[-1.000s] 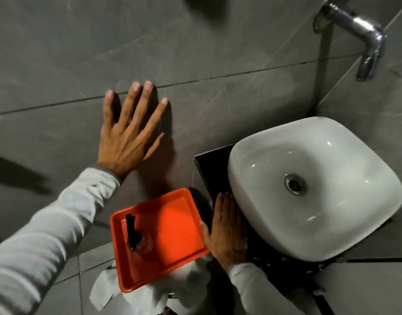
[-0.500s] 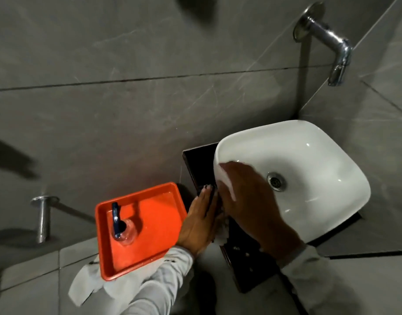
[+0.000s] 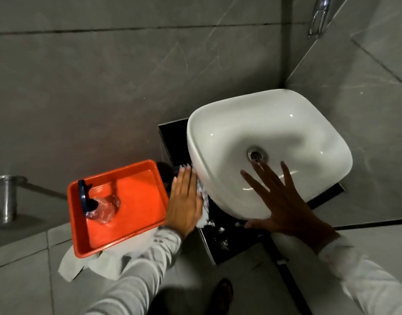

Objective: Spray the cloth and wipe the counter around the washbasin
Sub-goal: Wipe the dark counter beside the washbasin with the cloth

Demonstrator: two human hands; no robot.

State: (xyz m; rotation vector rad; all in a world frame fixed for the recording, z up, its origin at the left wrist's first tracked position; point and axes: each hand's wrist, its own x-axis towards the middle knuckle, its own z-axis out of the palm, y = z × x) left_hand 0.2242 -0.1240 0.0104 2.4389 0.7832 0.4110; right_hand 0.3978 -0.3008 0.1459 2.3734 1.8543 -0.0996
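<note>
Cloth [image 3: 204, 206], white, lies at centre frame on the black counter [image 3: 222, 237], pressed flat beneath the left hand [image 3: 185, 202] and touching the left wall of the white washbasin [image 3: 270, 142]. Right hand [image 3: 284, 206], fingers spread and holding nothing, rests over the basin's lower rim at right of centre. Spray bottle [image 3: 97, 204] stands in the orange tray [image 3: 136, 226] at lower left, just beside the left hand.

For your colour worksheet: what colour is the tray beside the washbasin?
Bright orange-red tray, seen in the head view.
</note>
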